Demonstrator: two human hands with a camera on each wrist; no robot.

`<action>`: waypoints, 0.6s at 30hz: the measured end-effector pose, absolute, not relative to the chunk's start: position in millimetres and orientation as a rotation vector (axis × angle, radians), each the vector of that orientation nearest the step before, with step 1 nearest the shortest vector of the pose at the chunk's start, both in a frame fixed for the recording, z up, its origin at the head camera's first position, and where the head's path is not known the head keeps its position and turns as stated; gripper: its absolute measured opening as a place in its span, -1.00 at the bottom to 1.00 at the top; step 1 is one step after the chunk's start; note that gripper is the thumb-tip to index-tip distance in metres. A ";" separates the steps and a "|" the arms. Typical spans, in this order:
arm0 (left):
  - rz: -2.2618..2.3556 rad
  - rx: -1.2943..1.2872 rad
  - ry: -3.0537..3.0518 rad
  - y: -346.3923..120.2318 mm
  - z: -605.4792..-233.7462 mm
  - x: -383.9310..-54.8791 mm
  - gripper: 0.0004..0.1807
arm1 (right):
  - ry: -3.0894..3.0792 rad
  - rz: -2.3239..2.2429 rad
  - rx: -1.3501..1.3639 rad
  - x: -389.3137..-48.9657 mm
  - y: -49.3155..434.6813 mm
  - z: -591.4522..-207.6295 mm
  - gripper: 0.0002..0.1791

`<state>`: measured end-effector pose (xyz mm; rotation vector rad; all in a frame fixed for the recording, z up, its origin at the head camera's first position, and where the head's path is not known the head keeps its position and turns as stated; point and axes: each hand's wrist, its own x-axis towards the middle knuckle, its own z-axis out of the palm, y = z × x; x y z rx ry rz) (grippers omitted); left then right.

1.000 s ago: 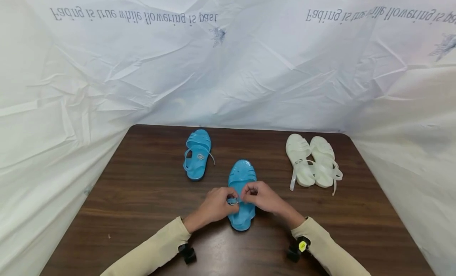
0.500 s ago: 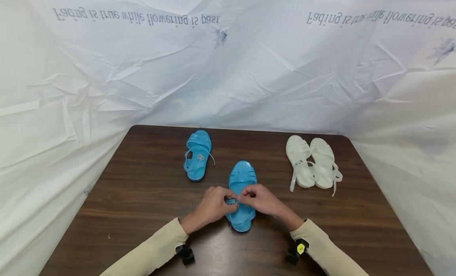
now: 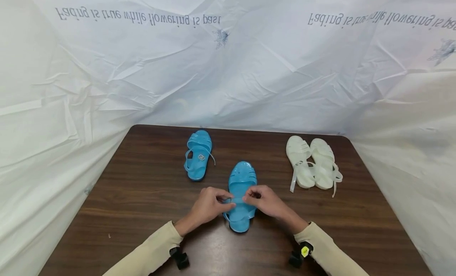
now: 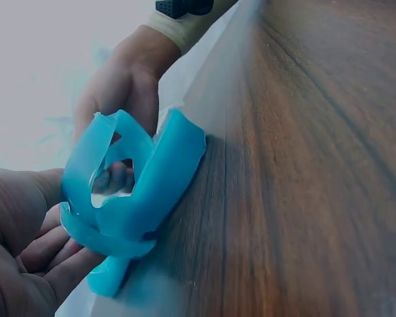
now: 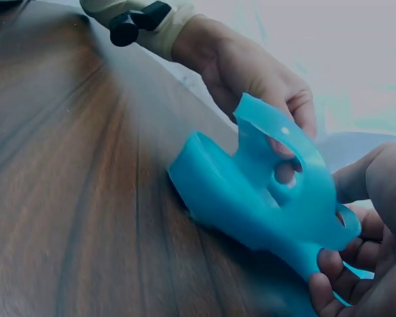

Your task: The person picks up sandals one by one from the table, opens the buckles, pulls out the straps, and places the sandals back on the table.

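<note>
A blue jelly sandal (image 3: 242, 176) lies toe-away on the table between the two hands. My left hand (image 3: 209, 204) pinches its ankle strap at the left side, by the buckle. From the right, my right hand (image 3: 265, 200) pinches the strap with thumb and forefinger. Between the fingertips a short stretch of strap (image 3: 238, 201) spans the sole. In the left wrist view the strap (image 4: 96, 238) curves beside the left fingers, and the heel of the sandal faces the camera. The right wrist view shows the right fingers at the strap loop (image 5: 348, 228); the buckle is hidden there.
Another blue sandal (image 3: 197, 165) lies farther back on the left, its strap loose. Two white sandals (image 3: 298, 149) sit side by side at the right. The dark wooden table (image 3: 142, 197) ends at a hanging white sheet (image 3: 228, 78).
My left hand has drawn slightly left and the hands are a little farther apart, showing more strap between them. The sandal's heel has shifted slightly left. The other sandals stay put.
</note>
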<state>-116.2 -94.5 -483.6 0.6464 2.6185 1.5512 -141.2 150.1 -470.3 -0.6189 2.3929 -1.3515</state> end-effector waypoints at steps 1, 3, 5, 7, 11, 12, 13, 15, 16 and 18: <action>1.554 0.634 2.621 -96.1 -483.7 -116.4 -0.79 | 2.406 -1.350 -0.614 -141.5 152.4 -469.9 -0.79; 1.552 0.610 2.628 -99.5 -483.9 -116.9 -0.78 | 2.412 -1.354 -0.595 -142.7 157.9 -470.4 -0.79; 1.552 0.591 2.631 -102.9 -484.2 -117.1 -0.78 | 2.403 -1.366 -0.577 -144.3 162.4 -471.3 -0.79; 1.555 0.584 2.624 -105.3 -484.3 -117.4 -0.78 | 2.378 -1.386 -0.564 -145.4 165.3 -472.0 -0.79; 1.547 0.580 2.613 -106.4 -484.6 -117.6 -0.77 | 2.337 -1.402 -0.558 -146.8 164.6 -470.3 -0.77; 1.541 0.580 2.615 -106.2 -484.7 -117.8 -0.77 | 2.333 -1.403 -0.558 -147.2 163.5 -469.1 -0.76; 1.536 0.580 2.614 -105.9 -484.6 -117.9 -0.77 | 2.335 -1.399 -0.563 -147.7 162.4 -467.8 -0.75; 1.528 0.581 2.614 -104.8 -484.3 -118.1 -0.77 | 2.349 -1.388 -0.594 -149.4 160.0 -465.6 -0.72; 1.528 0.583 2.612 -104.3 -484.2 -118.3 -0.77 | 2.361 -1.382 -0.611 -150.3 158.3 -464.5 -0.70; 1.529 0.591 2.611 -103.1 -483.9 -118.3 -0.77 | 2.391 -1.362 -0.653 -151.7 153.8 -462.0 -0.68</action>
